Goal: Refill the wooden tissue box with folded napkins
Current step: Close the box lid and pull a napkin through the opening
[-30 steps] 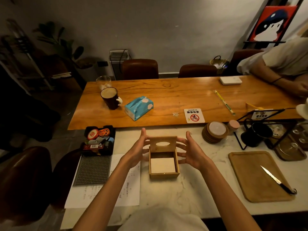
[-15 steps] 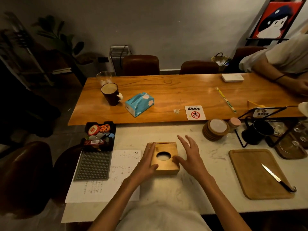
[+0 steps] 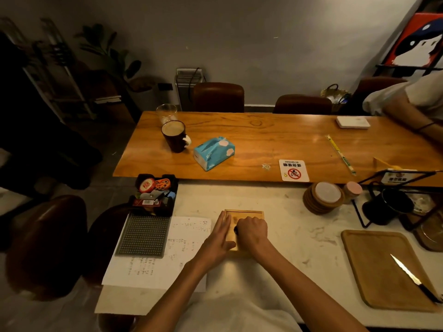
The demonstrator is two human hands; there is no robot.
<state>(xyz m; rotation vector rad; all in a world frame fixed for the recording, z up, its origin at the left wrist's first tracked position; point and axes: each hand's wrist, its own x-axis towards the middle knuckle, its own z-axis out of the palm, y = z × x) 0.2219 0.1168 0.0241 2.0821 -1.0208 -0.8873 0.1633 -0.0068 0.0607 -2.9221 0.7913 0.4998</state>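
The wooden tissue box (image 3: 245, 214) stands on the white marble counter (image 3: 299, 236) in front of me with its lid down. My left hand (image 3: 219, 240) lies with straight fingers along the box's left edge. My right hand (image 3: 252, 232) sits on top of the lid with its fingers curled down over the round hole, of which only a dark sliver shows. The napkins inside are hidden, and I cannot see whether the curled fingers hold anything.
A blue tissue pack (image 3: 214, 153) and a dark mug (image 3: 174, 136) stand on the wooden table beyond. To the right lie a cutting board (image 3: 374, 264) with a knife (image 3: 412, 279) and stacked coasters (image 3: 323, 197). On the left are paper (image 3: 167, 257), a grey mat (image 3: 142, 236) and a black tray (image 3: 153, 194). Another person's arm (image 3: 412, 109) rests far right.
The lid went from raised, showing white napkins, to down. My left hand moved onto the box's left edge and my right hand moved onto the lid and curled over the hole.
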